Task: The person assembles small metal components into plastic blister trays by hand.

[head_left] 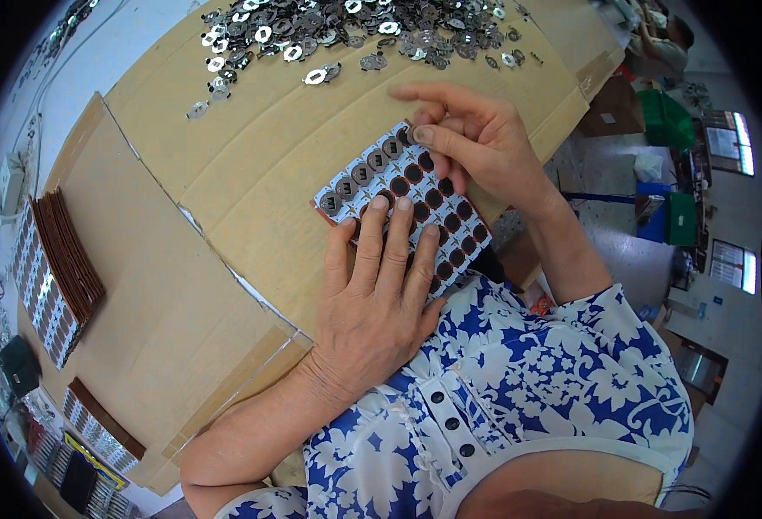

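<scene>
A white panel [478, 232] with brown edges and rows of dark round spots lies tilted on the cardboard, close to my body. Along its far edge, a row of grey slotted metal discs [362, 174] sits over the spots. My left hand [377, 285] rests flat on the panel's near left part, fingers spread, hiding some spots. At the far right corner is my right hand [485, 143], its thumb touching the end of the disc row. The index finger stretches out past the thumb and the other fingers curl loosely; I see nothing gripped between them.
A heap of loose metal discs [338, 30] covers the far part of the cardboard [243, 173]. On the left stand a stack of similar panels [65, 259] and a smaller stack [104, 424]. Green crates [666, 119] and another person [662, 43] are beyond the table at right.
</scene>
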Motion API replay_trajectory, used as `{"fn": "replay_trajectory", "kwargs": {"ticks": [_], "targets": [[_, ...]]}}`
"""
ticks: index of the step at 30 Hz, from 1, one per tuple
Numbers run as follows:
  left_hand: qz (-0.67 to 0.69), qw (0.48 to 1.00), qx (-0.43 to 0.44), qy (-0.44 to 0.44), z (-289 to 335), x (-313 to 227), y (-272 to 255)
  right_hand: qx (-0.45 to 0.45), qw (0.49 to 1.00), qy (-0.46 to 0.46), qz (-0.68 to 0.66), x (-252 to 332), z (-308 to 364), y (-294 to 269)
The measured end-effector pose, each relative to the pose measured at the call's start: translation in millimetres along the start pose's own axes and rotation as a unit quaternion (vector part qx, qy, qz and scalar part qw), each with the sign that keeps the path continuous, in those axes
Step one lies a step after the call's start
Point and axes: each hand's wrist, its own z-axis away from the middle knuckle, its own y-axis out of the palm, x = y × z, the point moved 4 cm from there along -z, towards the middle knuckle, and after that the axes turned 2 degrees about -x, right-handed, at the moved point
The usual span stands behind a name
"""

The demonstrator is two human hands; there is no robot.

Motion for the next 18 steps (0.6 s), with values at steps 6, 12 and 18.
{"fn": "replay_trajectory", "kwargs": {"ticks": [6,12,18], "targets": [[0.005,1.000,0.002,-0.002,0.1,-0.5,1.1,0.009,0.998,-0.005,0.069,-1.4,0.9,-4.5],[0.006,1.000,0.009,-0.001,-0.3,-0.5,-1.0,0.001,0.993,-0.035,0.114,-4.2,1.8,-0.2],[0.005,1.000,0.009,0.002,-0.3,-0.2,-1.1,-0.018,0.993,-0.063,0.101,-10.5,4.3,4.2]]}}
